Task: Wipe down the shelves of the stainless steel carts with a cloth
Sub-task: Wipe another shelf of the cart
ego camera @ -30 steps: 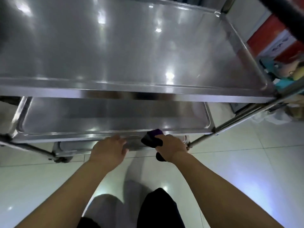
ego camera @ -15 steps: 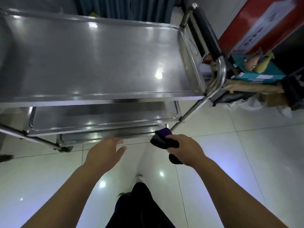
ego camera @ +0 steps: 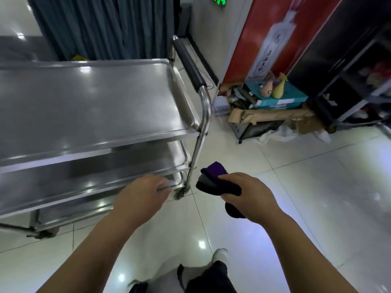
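Note:
A stainless steel cart with three shelves fills the left half of the head view; its black-padded push handle rises at its right end. My right hand grips a bunched dark purple cloth in the air, just right of the cart's front right leg and clear of every shelf. My left hand hangs in front of the lower shelves with loosely curled fingers and holds nothing; I cannot tell if it touches the shelf edge.
White floor tiles spread to the right and front. A pile of cardboard and a teal box lies by a red panel at the back right, beside a dark rack. A grey-blue curtain hangs behind the cart.
I have risen and drawn back from the cart. Both hands have come away from the lowest shelf's edge, the right one carrying the cloth out to the right of the cart's leg.

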